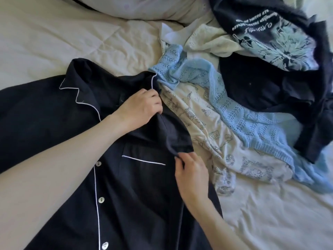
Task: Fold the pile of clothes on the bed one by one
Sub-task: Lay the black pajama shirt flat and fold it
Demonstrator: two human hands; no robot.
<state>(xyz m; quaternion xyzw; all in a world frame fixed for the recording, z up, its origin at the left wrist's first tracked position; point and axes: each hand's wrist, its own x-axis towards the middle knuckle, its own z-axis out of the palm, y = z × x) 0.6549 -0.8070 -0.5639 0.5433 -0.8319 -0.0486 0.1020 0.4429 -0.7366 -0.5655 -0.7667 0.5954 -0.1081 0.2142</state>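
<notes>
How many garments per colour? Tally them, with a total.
Navy or dark: 2, the piped pajama shirt and the graphic tee
Light blue: 1, the knit
Cream or white: 2, the printed garment and the eyelet piece
Total: 5

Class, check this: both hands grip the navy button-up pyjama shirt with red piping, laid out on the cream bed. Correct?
Not quite: the head view shows white piping, not red, on the navy button-up pyjama shirt. Both the left hand and right hand do grip it on the cream bed.
</notes>
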